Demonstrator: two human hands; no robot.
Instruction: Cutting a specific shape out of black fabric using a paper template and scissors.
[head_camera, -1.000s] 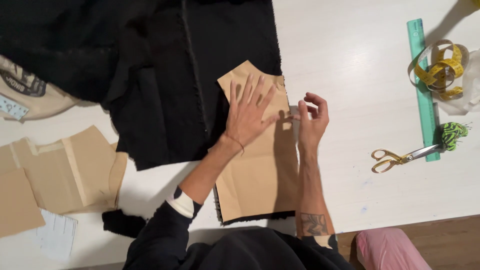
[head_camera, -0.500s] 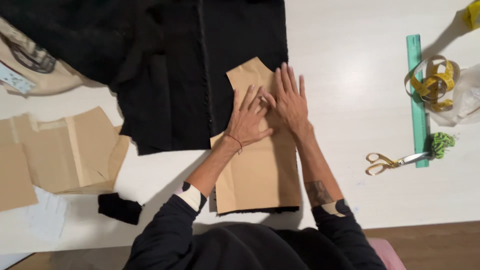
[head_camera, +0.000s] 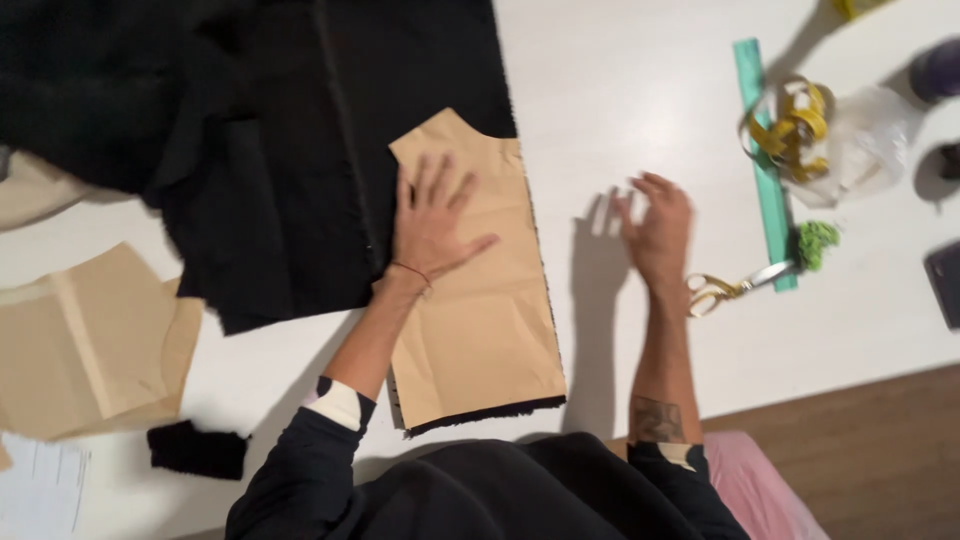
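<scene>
While both hands are over the white desk (head_camera: 620, 110), the scene reads thus:
L hand: left hand (head_camera: 430, 222) lies flat on the brown paper pattern piece (head_camera: 480, 300), fingers spread apart, palm down, gripping nothing.
R hand: right hand (head_camera: 658, 228) hovers over bare desk, just right of the pattern; fingers loosely apart, holding nothing; blurred.
Pattern: lies on black fabric (head_camera: 250, 140), w/ a thin fabric strip showing below its lower edge, toward the desk's near edge, about mid-desk.
Fabric: spreads to the far-left corner, bunched at the far edge.
Scissors: gold-handled scissors (head_camera: 735, 285) near the R hand, toward the right edge, apart from it.
Ruler: green ruler (head_camera: 765, 170) runs far-to-near by the right edge; yellow tape measure (head_camera: 795, 125) coiled on it.
Other: more brown paper pieces (head_camera: 85, 340) at the left edge; small black scrap (head_camera: 197, 450) near the near-left corner.
</scene>
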